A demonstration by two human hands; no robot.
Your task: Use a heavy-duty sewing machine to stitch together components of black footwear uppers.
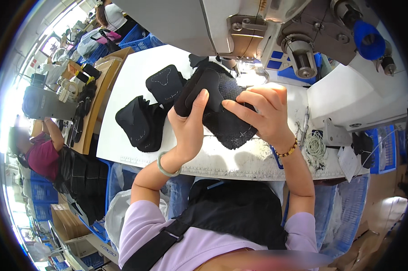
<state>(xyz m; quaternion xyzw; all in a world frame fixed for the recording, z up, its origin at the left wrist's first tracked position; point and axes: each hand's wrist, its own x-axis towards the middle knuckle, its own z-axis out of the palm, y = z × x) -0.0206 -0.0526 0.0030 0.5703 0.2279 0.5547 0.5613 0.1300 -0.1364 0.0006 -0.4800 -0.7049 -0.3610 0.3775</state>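
Observation:
Above the white sewing table (pixel 122 86), my left hand (pixel 188 133) is closed on one side of a thick black fabric piece (pixel 233 131), its thumb pressing on top. The piece has a fuzzy surface with a light stitched mark near its lower edge. A smoother, curved black patch (pixel 210 86) lies against it. My right hand (pixel 269 110) holds the piece's right side, one fingertip at the patch's edge. Under the needle area, the far end of the piece is partly hidden. Left of my hands lie two stacks of black cut pieces, one nearer (pixel 138 124) and one farther (pixel 164 83), with light stitched outlines.
A large sewing machine (pixel 181 27) overhangs the table's far side. On the right are a coil of pale cord (pixel 316 144), scattered thread bits and blue-handled snips (pixel 276 158). Blue crates (pixel 346 212) stand below. Leftward, another person (pixel 43 153) works at a neighbouring machine (pixel 48 104).

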